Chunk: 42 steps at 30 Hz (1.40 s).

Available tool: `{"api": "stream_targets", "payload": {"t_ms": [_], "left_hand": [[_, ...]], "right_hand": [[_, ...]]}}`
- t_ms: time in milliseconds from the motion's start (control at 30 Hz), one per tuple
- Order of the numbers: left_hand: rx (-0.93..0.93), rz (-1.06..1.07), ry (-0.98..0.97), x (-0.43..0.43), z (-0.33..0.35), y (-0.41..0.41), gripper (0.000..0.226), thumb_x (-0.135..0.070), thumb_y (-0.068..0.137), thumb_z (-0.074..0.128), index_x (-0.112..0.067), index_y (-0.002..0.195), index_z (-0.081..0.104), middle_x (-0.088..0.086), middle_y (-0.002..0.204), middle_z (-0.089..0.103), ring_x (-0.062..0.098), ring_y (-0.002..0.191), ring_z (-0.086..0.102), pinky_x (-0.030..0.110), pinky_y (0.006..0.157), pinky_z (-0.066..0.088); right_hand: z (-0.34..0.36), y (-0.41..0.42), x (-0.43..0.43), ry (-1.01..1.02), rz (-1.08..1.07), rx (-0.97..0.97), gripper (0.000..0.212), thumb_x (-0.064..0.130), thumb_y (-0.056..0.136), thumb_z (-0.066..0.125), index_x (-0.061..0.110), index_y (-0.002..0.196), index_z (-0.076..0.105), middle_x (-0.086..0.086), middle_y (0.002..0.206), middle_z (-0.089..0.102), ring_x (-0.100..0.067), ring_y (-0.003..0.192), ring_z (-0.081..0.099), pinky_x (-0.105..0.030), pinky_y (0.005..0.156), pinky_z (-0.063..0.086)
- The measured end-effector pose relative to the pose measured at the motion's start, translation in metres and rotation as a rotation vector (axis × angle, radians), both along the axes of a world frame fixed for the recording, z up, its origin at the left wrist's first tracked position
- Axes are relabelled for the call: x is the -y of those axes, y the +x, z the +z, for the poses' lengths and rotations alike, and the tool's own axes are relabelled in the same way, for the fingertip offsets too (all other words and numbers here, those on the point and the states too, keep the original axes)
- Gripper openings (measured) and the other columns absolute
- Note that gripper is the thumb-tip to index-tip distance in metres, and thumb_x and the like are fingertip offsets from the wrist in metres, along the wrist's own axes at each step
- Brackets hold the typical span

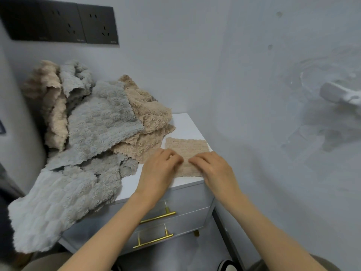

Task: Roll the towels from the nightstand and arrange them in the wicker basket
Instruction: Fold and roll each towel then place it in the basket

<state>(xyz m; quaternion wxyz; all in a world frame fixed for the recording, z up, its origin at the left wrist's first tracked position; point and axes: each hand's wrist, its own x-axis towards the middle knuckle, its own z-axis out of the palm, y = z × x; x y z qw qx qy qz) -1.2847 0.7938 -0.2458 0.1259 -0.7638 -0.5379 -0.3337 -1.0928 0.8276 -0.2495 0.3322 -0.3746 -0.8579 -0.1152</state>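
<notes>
A small beige towel [187, 148] lies folded into a narrow strip on the right front corner of the white nightstand [185, 124]. My left hand [158, 169] and my right hand [213, 167] both rest on the strip's near end, fingers curled over its edge and pinching the fabric. A loose heap of grey towels [97, 124] and beige towels [150, 114] covers the left and back of the nightstand, and one grey towel [54, 202] hangs over the front left edge. No wicker basket is in view.
The nightstand stands in a corner between pale walls, with two drawers and gold handles [156, 218] below my forearms. Dark wall sockets [64, 24] sit at the upper left. A white fixture [340, 94] juts from the right wall. My knees show at the bottom.
</notes>
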Motion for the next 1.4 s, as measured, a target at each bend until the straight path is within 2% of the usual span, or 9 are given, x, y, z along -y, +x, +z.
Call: {"api": "stream_targets", "payload": {"t_ms": [267, 400, 500, 733, 900, 1067, 1233, 1300, 1400], "left_hand": [[-0.079, -0.024, -0.128, 0.01, -0.009, 0.001, 0.041, -0.004, 0.066, 0.079, -0.018, 0.104, 0.073, -0.002, 0.105, 0.071, 0.019, 0.088, 0.07, 0.027, 0.058, 0.056], [-0.01, -0.05, -0.153, 0.013, -0.012, -0.003, 0.036, -0.014, 0.077, 0.071, -0.016, 0.113, 0.07, -0.003, 0.117, 0.068, 0.014, 0.106, 0.065, 0.035, 0.102, 0.043], [0.115, -0.042, -0.254, 0.014, -0.011, -0.007, 0.041, -0.016, 0.085, 0.062, -0.022, 0.126, 0.062, -0.009, 0.131, 0.059, 0.007, 0.121, 0.054, 0.03, 0.113, 0.033], [0.276, -0.097, -0.333, 0.007, -0.005, -0.012, 0.048, -0.001, 0.083, 0.055, -0.02, 0.127, 0.061, -0.005, 0.122, 0.064, 0.009, 0.107, 0.058, 0.012, 0.093, 0.038], [0.38, -0.123, -0.465, 0.003, 0.0, -0.017, 0.034, -0.01, 0.096, 0.052, -0.017, 0.129, 0.057, -0.011, 0.104, 0.062, -0.002, 0.086, 0.052, 0.009, 0.082, 0.039], [0.439, -0.097, -0.518, -0.002, 0.006, -0.023, 0.02, -0.017, 0.099, 0.047, -0.017, 0.114, 0.06, -0.003, 0.088, 0.064, 0.002, 0.076, 0.053, 0.01, 0.065, 0.036], [0.493, 0.0, -0.543, -0.011, 0.008, -0.021, 0.031, -0.019, 0.097, 0.047, -0.018, 0.067, 0.045, -0.003, 0.061, 0.042, 0.012, 0.057, 0.038, 0.03, 0.057, 0.027], [0.514, 0.047, -0.537, -0.014, 0.007, -0.019, 0.03, -0.021, 0.096, 0.048, -0.016, 0.066, 0.046, -0.002, 0.058, 0.041, 0.013, 0.054, 0.037, 0.029, 0.053, 0.025], [0.511, 0.145, -0.515, -0.015, 0.008, -0.015, 0.013, -0.026, 0.093, 0.053, -0.015, 0.089, 0.059, -0.003, 0.059, 0.052, 0.009, 0.052, 0.043, 0.024, 0.05, 0.027]], "right_hand": [[-0.01, 0.009, 0.009, -0.093, -0.013, 0.139, 0.05, 0.009, 0.07, 0.079, 0.017, 0.119, 0.069, 0.003, 0.121, 0.068, -0.017, 0.109, 0.065, -0.031, 0.088, 0.055], [-0.006, 0.018, 0.013, -0.162, -0.029, 0.088, 0.042, 0.013, 0.079, 0.076, 0.018, 0.12, 0.068, 0.005, 0.122, 0.067, -0.016, 0.115, 0.062, -0.029, 0.088, 0.053], [-0.001, 0.026, 0.013, -0.32, -0.071, 0.065, 0.041, 0.018, 0.092, 0.062, 0.024, 0.133, 0.058, 0.01, 0.136, 0.056, -0.011, 0.129, 0.05, -0.029, 0.096, 0.048], [0.002, 0.032, 0.009, -0.588, -0.002, -0.042, 0.047, 0.005, 0.097, 0.044, 0.023, 0.14, 0.047, 0.009, 0.142, 0.047, -0.013, 0.126, 0.04, -0.017, 0.104, 0.029], [0.005, 0.033, 0.001, -0.758, -0.048, -0.199, 0.039, 0.014, 0.099, 0.042, 0.031, 0.133, 0.051, 0.005, 0.117, 0.055, -0.006, 0.11, 0.039, -0.006, 0.084, 0.032], [0.012, 0.03, -0.008, -0.872, -0.102, -0.375, 0.028, 0.048, 0.083, 0.047, 0.043, 0.105, 0.063, 0.005, 0.099, 0.067, -0.022, 0.103, 0.055, -0.031, 0.084, 0.044], [0.02, 0.029, -0.011, -0.969, -0.234, -0.464, 0.011, 0.04, 0.084, 0.064, 0.034, 0.093, 0.069, 0.014, 0.083, 0.07, -0.012, 0.097, 0.062, -0.038, 0.097, 0.044], [0.022, 0.028, -0.011, -0.996, -0.282, -0.521, 0.015, 0.04, 0.081, 0.069, 0.03, 0.092, 0.069, 0.013, 0.087, 0.068, -0.014, 0.099, 0.062, -0.036, 0.096, 0.046], [0.022, 0.022, -0.013, -0.966, -0.357, -0.533, 0.014, 0.039, 0.076, 0.07, 0.031, 0.087, 0.066, 0.01, 0.082, 0.069, -0.015, 0.093, 0.063, -0.036, 0.091, 0.048]]}}
